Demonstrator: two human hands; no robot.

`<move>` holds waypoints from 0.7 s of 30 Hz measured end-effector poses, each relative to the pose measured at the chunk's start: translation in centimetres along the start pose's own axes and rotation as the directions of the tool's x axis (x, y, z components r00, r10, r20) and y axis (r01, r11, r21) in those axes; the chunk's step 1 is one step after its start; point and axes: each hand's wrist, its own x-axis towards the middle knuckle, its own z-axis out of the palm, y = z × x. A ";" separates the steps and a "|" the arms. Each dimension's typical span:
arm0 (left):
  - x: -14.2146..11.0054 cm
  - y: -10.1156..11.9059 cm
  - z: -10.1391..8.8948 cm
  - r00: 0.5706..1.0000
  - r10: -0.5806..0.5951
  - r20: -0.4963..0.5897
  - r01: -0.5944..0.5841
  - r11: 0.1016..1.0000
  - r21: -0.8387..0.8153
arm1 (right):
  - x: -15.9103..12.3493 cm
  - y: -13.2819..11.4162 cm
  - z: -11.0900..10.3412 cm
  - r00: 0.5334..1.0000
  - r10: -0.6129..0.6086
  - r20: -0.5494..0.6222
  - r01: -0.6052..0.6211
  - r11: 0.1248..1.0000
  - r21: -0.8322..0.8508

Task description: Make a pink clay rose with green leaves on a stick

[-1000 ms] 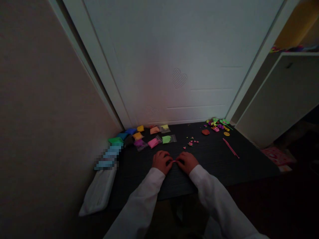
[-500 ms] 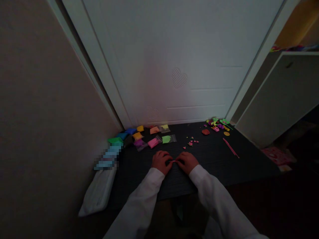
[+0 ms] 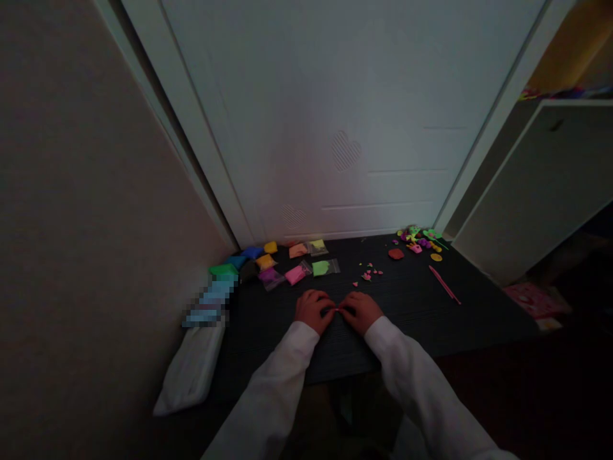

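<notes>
My left hand and my right hand meet low over the dark table, fingers bent and fingertips pinched. Between them is a small, thin pink piece, held at both ends. Whether it is clay or part of a tool is too small to tell. Just beyond my hands lie several tiny pink and green bits. To the right, pink modelling sticks rest side by side on the table.
Bags of coloured clay, such as a green one and a pink one, line the back left of the table. A white packet lies at the left edge. Small colourful clay shapes cluster at the back right, near a red lump.
My left hand has shifted slightly right, closer to my right hand, so less of the pink piece shows between them. The things on the table have stayed put.
</notes>
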 end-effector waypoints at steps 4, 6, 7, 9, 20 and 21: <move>0.0 0.0 0.1 1.000 0.005 0.013 -0.005 1.000 0.008 | 0.0 0.0 0.1 1.000 0.005 -0.005 -0.005 1.000 0.002; 0.1 0.0 0.2 1.000 0.005 0.009 -0.005 1.000 0.002 | 0.0 0.1 0.1 1.000 0.004 -0.002 -0.004 1.000 0.003; 0.2 0.0 0.3 1.000 -0.003 0.005 0.003 1.000 0.000 | 0.0 0.1 0.2 1.000 0.003 0.000 -0.003 1.000 0.003; 0.3 -0.1 0.5 1.000 -0.028 -0.004 0.028 1.000 -0.002 | 0.0 0.1 0.2 1.000 0.002 0.001 -0.002 1.000 0.004; 0.7 -0.6 1.3 0.996 -0.083 -0.027 0.083 0.997 -0.002 | -0.1 0.0 0.1 1.000 0.002 -0.009 -0.002 1.000 0.001; 0.7 -0.6 1.2 0.996 -0.082 -0.026 0.082 0.997 -0.004 | -0.1 0.0 0.1 1.000 0.002 -0.010 -0.002 1.000 0.001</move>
